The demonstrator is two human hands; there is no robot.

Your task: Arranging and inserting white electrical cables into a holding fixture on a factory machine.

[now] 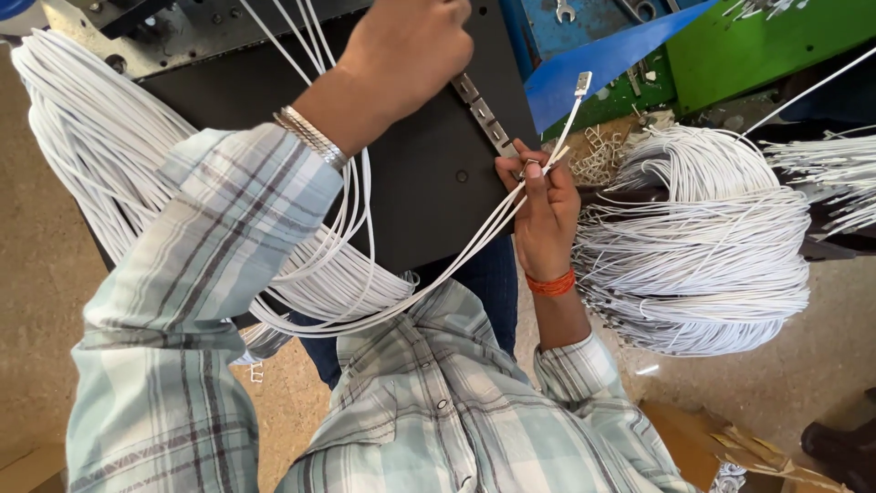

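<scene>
My right hand [545, 205] pinches a few thin white wires [429, 278] between thumb and fingers. One wire end sticks up from that hand with a small metal terminal [581, 84] on it. The wires loop back across my lap to a large white wire bundle [100, 155] on the left. My left hand [411, 46] is up at the top, fingers curled, over a black panel [429, 173] beside a perforated metal strip [484, 114]. Its palm is hidden. More white wires run under its wrist.
A second big coil of white wires [703, 246] lies to the right, with loose wire ends [821, 169] beyond it. Blue [593, 59] and green [757, 41] machine parts sit at the top right. Cardboard [730, 443] and a dark shoe [839, 447] are on the floor at the lower right.
</scene>
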